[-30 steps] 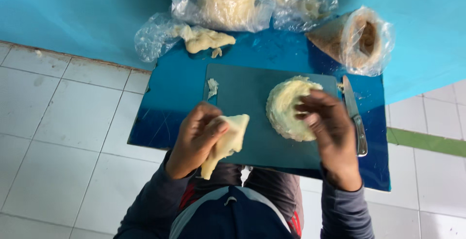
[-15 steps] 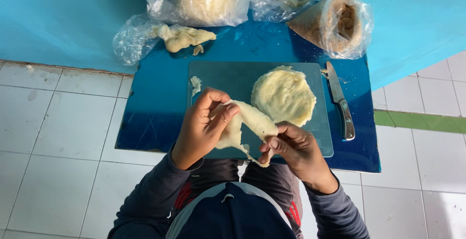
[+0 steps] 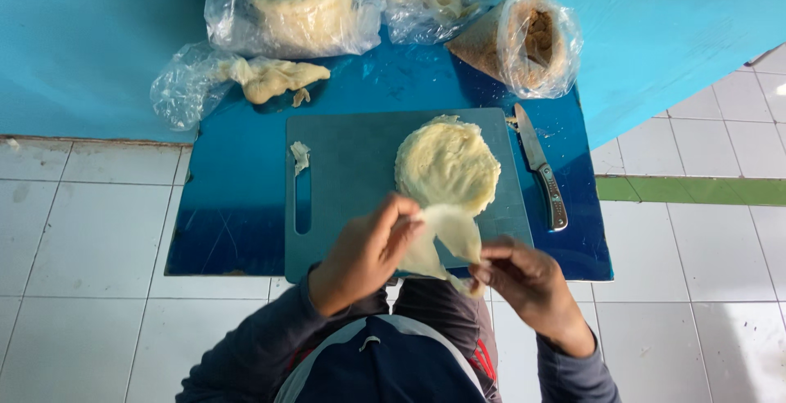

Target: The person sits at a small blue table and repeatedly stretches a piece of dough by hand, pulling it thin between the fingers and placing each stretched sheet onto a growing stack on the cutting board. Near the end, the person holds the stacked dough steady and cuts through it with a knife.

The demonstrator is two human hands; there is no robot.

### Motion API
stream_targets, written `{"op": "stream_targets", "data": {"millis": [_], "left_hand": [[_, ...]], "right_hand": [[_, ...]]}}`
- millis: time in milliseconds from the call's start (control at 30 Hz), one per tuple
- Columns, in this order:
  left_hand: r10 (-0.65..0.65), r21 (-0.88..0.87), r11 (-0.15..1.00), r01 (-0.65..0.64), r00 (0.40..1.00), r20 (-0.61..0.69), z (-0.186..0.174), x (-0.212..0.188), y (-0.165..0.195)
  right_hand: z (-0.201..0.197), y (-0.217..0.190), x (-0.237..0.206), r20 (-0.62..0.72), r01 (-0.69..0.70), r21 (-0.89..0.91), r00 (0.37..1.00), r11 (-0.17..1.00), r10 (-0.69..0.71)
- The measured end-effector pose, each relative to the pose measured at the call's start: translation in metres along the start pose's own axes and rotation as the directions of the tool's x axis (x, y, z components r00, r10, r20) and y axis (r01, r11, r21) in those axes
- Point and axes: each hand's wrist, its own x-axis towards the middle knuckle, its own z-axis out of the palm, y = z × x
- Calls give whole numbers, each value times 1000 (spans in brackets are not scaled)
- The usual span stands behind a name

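A thin pale wrapper sheet (image 3: 442, 243) is held between both hands above the near edge of a grey-green cutting board (image 3: 352, 174). The left hand (image 3: 364, 252) has its grip pinched on the sheet's upper left edge; the right hand (image 3: 524, 276) has its grip pinched on the lower corner. At 12 o'clock from the sheet, a round stack of wrappers (image 3: 449, 164) lies on the board. A knife (image 3: 542, 167) is laid at 3 o'clock from the stack, on the blue mat (image 3: 229, 207). Plastic bags (image 3: 286, 10) are set at 12 o'clock beyond the board
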Motion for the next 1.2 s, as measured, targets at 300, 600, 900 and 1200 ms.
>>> {"op": "stream_targets", "data": {"millis": [300, 600, 900, 1200], "left_hand": [[-13, -102, 994, 24, 994, 104, 17, -4, 5], [-218, 1, 976, 218, 975, -33, 20, 70, -64], [-266, 63, 962, 267, 964, -30, 18, 71, -74], [-244, 95, 965, 246, 969, -32, 13, 84, -92]], "right_hand": [[-26, -7, -8, -207, -91, -210, 977, 974, 46], [-49, 4, 140, -199, -4, -390, 977, 921, -81], [-47, 9, 139, -206, -69, -526, 977, 848, -48], [-41, 19, 158, -161, 74, -694, 954, 716, -254]]}}
